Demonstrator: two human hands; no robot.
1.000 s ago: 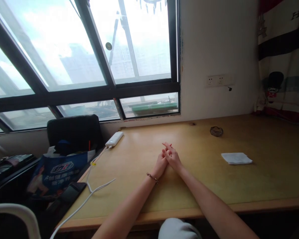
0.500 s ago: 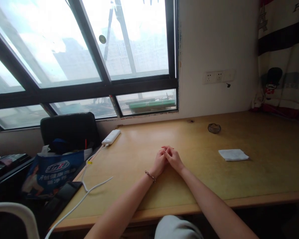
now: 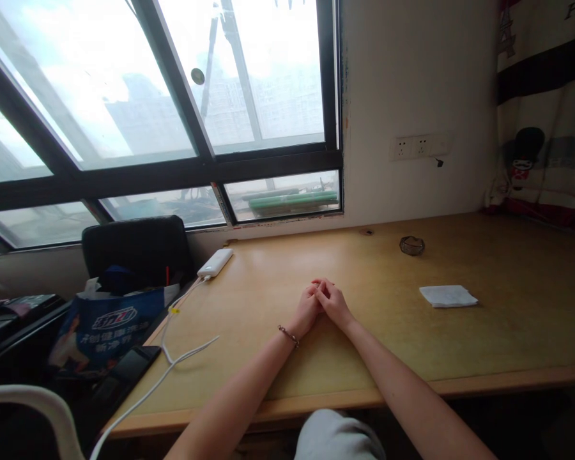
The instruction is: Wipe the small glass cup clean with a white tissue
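Note:
My left hand (image 3: 308, 306) and my right hand (image 3: 334, 303) are clasped together over the middle of the wooden table (image 3: 249, 370). Their fingers are closed and folded against each other, and no object shows between them. A dark beaded bracelet (image 3: 289, 336) circles my left wrist. Right of my hands, apart from them, lies a folded white tissue (image 3: 448, 296). Farther back stands a small brownish glass ashtray (image 3: 412, 246).
At the table's left side, a white power bank (image 3: 215, 262) has a white cable (image 3: 172, 365) trailing over the edge. A dark phone-like slab (image 3: 134, 367) sits at the left edge. Beyond are a blue bag (image 3: 110, 326) and black chair (image 3: 137, 246).

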